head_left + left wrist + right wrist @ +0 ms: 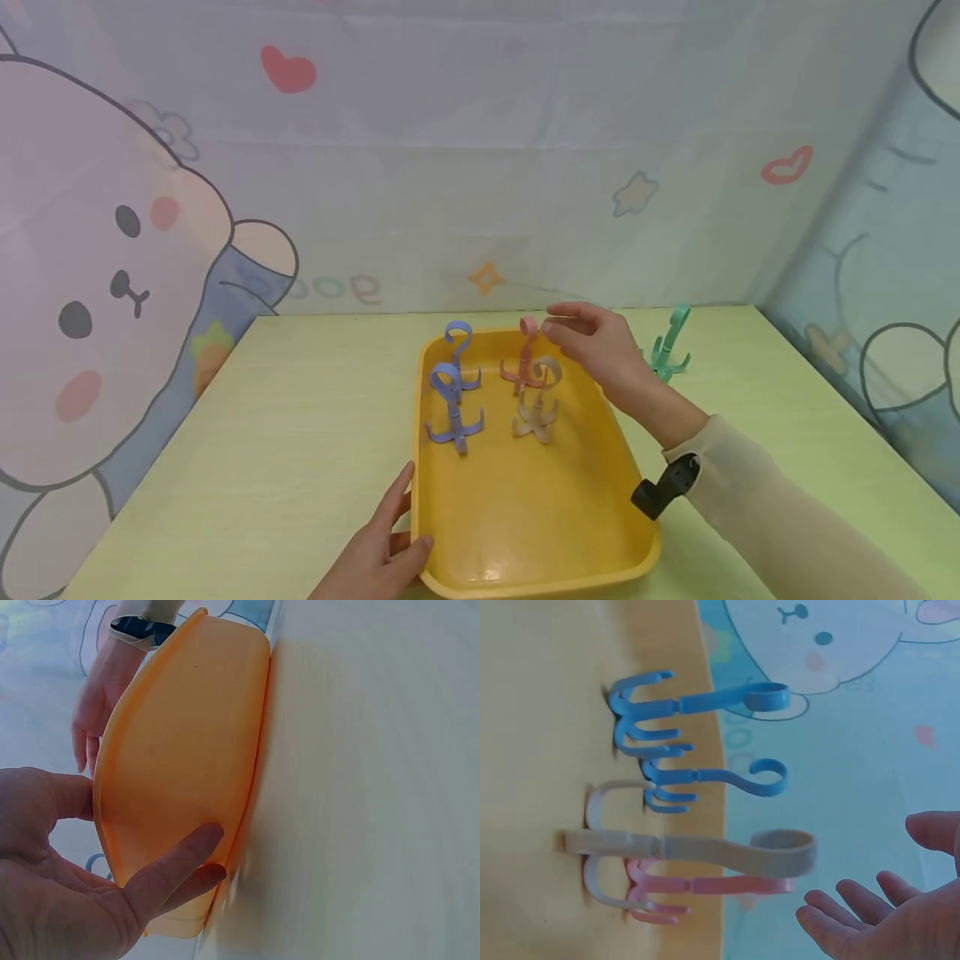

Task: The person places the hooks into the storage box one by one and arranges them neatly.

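A yellow tray [525, 517] stands on the table. My left hand [378, 542] holds its left side, the thumb over the rim and fingers against the outer wall [187, 735]. Inside the tray, several multi-prong hanging hooks stand upright on their prongs: a near blue hook [455, 417], a far blue hook [459, 337], a pink hook [525, 367] and a beige hook [537, 417]. Just right of the pink hook's top, my right hand [596, 346] hovers over the tray's far right side. Its fingers [859, 904] are extended, with nothing held between them and the thumb.
On the table to the right of the tray, a green hanging hook [670, 346] stands partly behind my right hand. A printed cloth [480, 167] with cartoon figures rises behind the pale table [300, 433].
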`<state>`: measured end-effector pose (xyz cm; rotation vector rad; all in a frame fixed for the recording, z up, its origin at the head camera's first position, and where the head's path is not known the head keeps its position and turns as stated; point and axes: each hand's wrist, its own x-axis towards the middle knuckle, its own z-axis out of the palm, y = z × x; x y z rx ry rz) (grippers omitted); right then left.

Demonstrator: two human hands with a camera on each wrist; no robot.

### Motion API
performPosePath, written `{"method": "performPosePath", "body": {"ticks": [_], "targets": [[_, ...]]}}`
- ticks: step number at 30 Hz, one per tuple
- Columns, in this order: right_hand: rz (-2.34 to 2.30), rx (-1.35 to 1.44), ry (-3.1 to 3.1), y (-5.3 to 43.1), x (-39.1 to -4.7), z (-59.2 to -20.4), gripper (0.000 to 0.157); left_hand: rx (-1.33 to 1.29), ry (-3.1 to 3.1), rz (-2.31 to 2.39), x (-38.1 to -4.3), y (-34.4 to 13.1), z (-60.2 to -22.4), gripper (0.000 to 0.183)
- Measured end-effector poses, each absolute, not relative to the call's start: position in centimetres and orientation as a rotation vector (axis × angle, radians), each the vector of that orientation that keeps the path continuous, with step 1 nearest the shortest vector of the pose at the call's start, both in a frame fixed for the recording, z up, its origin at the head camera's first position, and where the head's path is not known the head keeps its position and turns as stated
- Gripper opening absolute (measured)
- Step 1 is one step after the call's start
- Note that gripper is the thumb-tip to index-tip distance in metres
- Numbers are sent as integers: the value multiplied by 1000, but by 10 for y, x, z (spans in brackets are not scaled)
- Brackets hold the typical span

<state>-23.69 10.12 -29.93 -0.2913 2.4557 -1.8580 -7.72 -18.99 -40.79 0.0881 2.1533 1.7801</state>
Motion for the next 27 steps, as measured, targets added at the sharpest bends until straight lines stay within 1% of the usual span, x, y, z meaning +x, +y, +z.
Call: {"method": "performPosePath", "body": {"ticks": [6,27], "targets": [[-1882,-274,2473,113,-238,-293,48,86,2177,1765,-77,-190,-407,93],[-1857,-157,2579,142,-245,-301,52,97,2167,1783,-76,-191,-409,93]]}}
